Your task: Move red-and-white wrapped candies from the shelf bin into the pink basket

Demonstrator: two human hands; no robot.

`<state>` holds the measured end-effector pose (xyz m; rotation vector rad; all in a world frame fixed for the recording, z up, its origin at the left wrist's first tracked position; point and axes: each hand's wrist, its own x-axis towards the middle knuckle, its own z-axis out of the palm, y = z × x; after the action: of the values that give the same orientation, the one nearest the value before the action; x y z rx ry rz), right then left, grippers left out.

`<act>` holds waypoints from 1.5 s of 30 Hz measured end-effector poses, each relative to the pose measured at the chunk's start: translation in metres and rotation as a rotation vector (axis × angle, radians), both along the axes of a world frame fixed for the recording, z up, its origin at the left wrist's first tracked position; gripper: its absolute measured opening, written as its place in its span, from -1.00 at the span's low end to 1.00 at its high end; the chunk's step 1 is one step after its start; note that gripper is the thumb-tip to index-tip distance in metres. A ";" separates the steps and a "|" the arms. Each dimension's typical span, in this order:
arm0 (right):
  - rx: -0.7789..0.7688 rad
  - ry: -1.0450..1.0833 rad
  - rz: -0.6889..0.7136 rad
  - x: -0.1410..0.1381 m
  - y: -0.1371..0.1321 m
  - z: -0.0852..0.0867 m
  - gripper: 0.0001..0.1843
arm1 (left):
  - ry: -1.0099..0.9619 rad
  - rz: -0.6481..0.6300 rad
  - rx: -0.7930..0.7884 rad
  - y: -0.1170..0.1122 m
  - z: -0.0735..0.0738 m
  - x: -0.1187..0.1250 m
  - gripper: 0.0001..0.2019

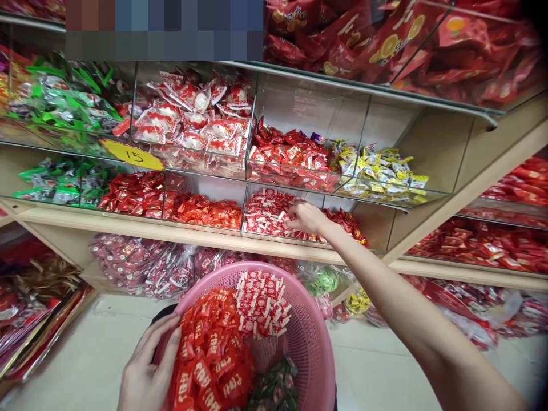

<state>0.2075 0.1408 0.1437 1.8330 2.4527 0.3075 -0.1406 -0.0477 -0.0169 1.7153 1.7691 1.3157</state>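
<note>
My left hand [149, 365] grips the left rim of a pink plastic basket [319, 342], thumb inside and fingers outside. In the basket lie a large heap of orange-red wrapped candies [209, 354], a pile of red-and-white wrapped candies [262, 302] and some dark green wrapped candies [276, 388]. My right arm stretches to the shelf. There my right hand [306, 220] is closed, its fingers curled down at the right side of a bin of red-and-white wrapped candies [268, 211]. Its fingertips are partly hidden, and I cannot make out what is in them.
Clear-walled bins above hold red-and-white packets [192, 123], red candies [291, 151] and yellow-and-white candies [385, 168]. A wooden shelf edge [128, 224] runs below. Bagged candies [141, 262] lie beneath it. A yellow price tag [132, 154] reads 15. A slanted wooden post [471, 177] stands at right.
</note>
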 end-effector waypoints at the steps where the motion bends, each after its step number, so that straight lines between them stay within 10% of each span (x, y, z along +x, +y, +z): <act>1: 0.045 0.036 0.048 -0.003 -0.007 0.006 -0.70 | -0.001 0.002 0.000 0.000 0.000 0.000 -0.70; 5: -0.009 0.117 0.285 -0.026 -0.048 0.000 -0.76 | -0.005 0.000 0.003 0.000 0.000 0.001 -0.70; 16: -0.347 -0.210 0.434 -0.077 -0.110 -0.094 -0.67 | 0.000 0.000 0.012 -0.002 0.002 0.001 -0.71; 45: -0.096 -0.134 0.380 -0.075 -0.112 -0.119 -0.72 | -0.009 -0.054 -0.009 -0.001 -0.009 -0.004 -0.80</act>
<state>0.1325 0.0293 0.0243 1.2588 2.6532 0.3128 -0.1443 -0.0486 -0.0263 1.7374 1.7095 1.2889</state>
